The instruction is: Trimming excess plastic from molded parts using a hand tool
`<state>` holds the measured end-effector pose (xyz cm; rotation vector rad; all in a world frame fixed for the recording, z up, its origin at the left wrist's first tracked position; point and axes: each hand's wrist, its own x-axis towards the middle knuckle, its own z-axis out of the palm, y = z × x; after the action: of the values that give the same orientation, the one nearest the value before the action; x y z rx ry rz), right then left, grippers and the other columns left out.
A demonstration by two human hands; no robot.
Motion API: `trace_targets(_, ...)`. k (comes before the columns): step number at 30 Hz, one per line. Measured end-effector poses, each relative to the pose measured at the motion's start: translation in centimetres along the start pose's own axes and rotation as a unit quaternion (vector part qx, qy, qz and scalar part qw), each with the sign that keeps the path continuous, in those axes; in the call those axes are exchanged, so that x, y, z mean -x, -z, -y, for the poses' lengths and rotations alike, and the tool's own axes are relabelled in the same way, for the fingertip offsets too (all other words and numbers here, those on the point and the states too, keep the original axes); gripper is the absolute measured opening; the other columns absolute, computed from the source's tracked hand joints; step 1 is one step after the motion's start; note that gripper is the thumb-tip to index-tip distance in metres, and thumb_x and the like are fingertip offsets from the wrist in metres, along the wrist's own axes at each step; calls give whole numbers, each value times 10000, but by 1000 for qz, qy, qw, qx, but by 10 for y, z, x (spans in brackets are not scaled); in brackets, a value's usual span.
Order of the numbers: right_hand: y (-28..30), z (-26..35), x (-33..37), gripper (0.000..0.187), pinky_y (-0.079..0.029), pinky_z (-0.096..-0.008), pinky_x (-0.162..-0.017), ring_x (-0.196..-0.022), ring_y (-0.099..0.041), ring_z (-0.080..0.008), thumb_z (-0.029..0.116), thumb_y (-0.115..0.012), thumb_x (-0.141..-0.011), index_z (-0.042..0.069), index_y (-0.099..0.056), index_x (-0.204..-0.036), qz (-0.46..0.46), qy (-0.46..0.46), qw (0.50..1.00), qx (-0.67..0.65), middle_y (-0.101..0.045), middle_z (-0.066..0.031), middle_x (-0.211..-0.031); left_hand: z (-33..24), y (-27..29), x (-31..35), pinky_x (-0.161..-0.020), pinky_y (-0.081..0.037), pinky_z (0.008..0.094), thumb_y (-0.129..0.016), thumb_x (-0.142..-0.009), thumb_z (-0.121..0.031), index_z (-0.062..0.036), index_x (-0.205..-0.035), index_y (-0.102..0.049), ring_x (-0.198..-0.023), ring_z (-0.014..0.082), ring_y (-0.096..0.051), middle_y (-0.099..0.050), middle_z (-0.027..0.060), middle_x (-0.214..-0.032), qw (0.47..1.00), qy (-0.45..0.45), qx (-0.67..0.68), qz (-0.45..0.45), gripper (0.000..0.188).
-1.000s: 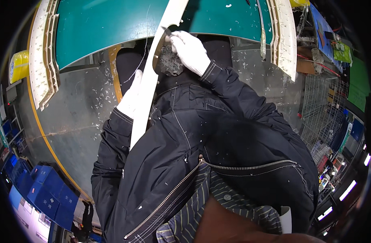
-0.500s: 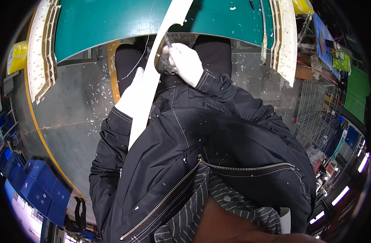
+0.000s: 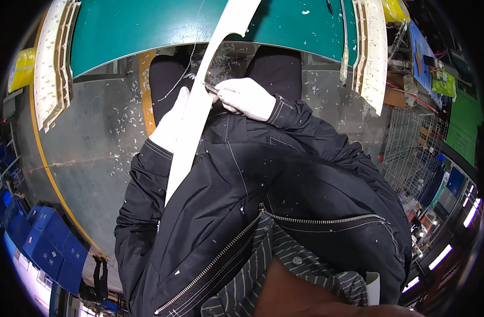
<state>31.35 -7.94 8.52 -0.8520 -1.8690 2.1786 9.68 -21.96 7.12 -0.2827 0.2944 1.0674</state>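
Note:
A long, curved white trim piece [image 3: 188, 134] slants from over the table edge down to my lap, against my jacket. My left hand [image 3: 169, 126], in a white glove, grips its left side; the fingers are partly hidden behind the piece. My right hand [image 3: 247, 99], gloved too, is closed around a short metal tool [image 3: 212, 90] with a narrow tip, whose exact kind I cannot make out. The tip meets the right edge of the trim, at the lower end of its curved cutout. A small white curl [image 3: 190, 76] shows just left of the trim there.
The green table [image 3: 141, 31] carries scattered white shavings and a black pen [image 3: 329, 6]. Stacked white trim pieces stand at left [image 3: 54, 63] and right [image 3: 371, 58]. Shavings litter the grey floor [image 3: 102, 137]. Blue boxes [image 3: 54, 248] lie lower left, a wire cage [image 3: 411, 142] at right.
My right hand has moved down and slightly right, turning so the tool points left at the trim's edge. The trim's upper end has shifted a little right. My left hand keeps its grip.

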Motion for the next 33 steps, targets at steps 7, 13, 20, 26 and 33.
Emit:
trace_targets(7,67,-3,6,311,-301,-246,-390,-462,-432,-81,168,-716,-952,-138,-708,-1008,352,-167,883,-262,-758,-245,-969,5,-3,-3,-697,-598,235,-572,-1059,-507,-42,-1268,-687,-831,112,-718,-754,39,-1057,968,-26,-97,-229,522)
trace_targets(13,96,20,-4,367,-294,-210,-489,-538,-388,-31,305,-543,-1093,-19,-701,-1159,-111,29,984,-136,-472,58,-669,-1,7,2,-663,-597,238,-584,-1044,-533,-60,-1246,-700,-793,106,-714,-750,19,-987,975,16,-140,-172,527)
trace_targets(20,85,-1,-14,288,-417,-259,-613,-658,-498,-69,219,-546,-1067,5,-737,-1093,-215,73,973,40,-566,14,-733,7,13,5,-796,-577,230,-590,-1059,-478,-41,-1265,-663,-883,110,-689,-724,45,-1045,988,-31,-86,-128,488)
trace_targets(26,51,14,-5,277,-375,-223,-584,-644,-456,-53,239,-548,-1088,2,-690,-1115,-211,71,972,77,-528,28,-728,-2,20,4,-774,-564,233,-596,-1071,-418,-46,-1306,-611,-841,118,-671,-704,53,-995,992,-10,-38,-120,440)
trace_targets(33,-3,12,0,264,-428,-246,-615,-665,-493,-62,173,-518,-1080,23,-725,-1148,-225,109,962,107,-580,11,-774,-6,-22,-20,-398,-403,231,-450,-998,-755,-152,-1031,-547,-456,115,-436,-484,-10,-678,890,-20,-286,-353,612)
